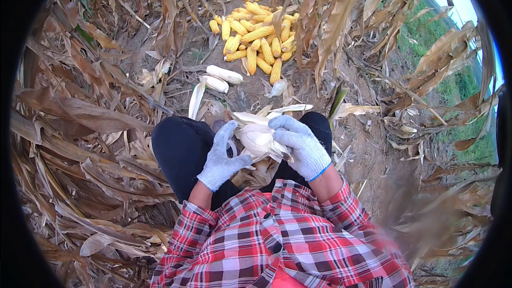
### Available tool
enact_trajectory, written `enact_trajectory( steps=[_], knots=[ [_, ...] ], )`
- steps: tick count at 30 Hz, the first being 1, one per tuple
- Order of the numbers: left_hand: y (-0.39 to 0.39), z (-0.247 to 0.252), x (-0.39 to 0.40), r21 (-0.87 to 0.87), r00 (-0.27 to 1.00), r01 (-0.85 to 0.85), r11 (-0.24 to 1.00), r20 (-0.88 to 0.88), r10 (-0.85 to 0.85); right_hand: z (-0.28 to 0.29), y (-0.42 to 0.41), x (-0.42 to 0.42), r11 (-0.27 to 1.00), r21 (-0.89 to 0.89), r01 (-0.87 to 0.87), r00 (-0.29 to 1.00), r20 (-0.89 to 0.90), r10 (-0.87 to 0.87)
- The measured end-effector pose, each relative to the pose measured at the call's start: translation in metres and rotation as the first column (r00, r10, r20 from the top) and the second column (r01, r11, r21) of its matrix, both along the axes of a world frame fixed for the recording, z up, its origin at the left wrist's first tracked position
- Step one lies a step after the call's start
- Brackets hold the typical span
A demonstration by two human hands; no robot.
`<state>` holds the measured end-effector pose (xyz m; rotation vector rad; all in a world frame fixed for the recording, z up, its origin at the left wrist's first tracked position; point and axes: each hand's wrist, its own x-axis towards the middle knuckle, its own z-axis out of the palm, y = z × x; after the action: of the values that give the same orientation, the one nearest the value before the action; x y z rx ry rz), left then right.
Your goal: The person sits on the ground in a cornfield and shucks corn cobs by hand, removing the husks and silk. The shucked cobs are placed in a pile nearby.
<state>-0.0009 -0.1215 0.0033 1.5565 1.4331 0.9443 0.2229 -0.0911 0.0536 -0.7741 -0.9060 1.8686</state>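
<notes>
My right hand (302, 146), in a pale knitted work glove with a blue cuff edge, grips a maize ear in dry whitish husk (258, 140) between my knees. The husk leaves flare out at its far end, and no kernels show. To the left of the ear, my left hand (223, 158) wears a matching glove. Its thumb and fingers are spread apart with nothing between them. Loose husk pieces (256, 176) lie beneath the hands.
Ahead lies a heap of husked yellow maize cobs (256, 32). Two whitish husk-covered ears (225, 74) rest nearer, left of the heap. Dry maize stalks and leaves (92, 112) crowd the left side. More dry leaves (340, 12) hang at the right, before green grass (428, 36).
</notes>
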Motion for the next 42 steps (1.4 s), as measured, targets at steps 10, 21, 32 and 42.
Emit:
enact_trajectory(
  steps=[10, 21, 32, 42],
  knots=[
    [0.020, -0.003, 0.045, -0.254, 0.729, 0.347, 0.903, 0.678, -0.089, 0.017, 0.019, 0.006, 0.993, 0.119, -0.012, 0.959, 0.283, -0.023],
    [0.027, -0.060, 0.069, -0.535, 0.719, 0.202, 0.821, 0.650, 0.246, -0.064, 0.034, 0.000, 0.960, 0.272, 0.068, 0.763, 0.606, -0.226],
    [0.046, -0.066, 0.046, -0.653, 0.396, 0.027, 0.757, 0.702, 0.591, -0.078, 0.073, -0.016, 0.982, -0.083, 0.168, 0.985, -0.011, -0.170],
    [0.099, -0.031, -0.036, -0.638, 0.242, -0.410, 0.652, 0.613, 0.752, -0.095, 0.035, 0.039, 0.972, -0.235, 0.014, 0.983, 0.181, 0.030]
  ],
)
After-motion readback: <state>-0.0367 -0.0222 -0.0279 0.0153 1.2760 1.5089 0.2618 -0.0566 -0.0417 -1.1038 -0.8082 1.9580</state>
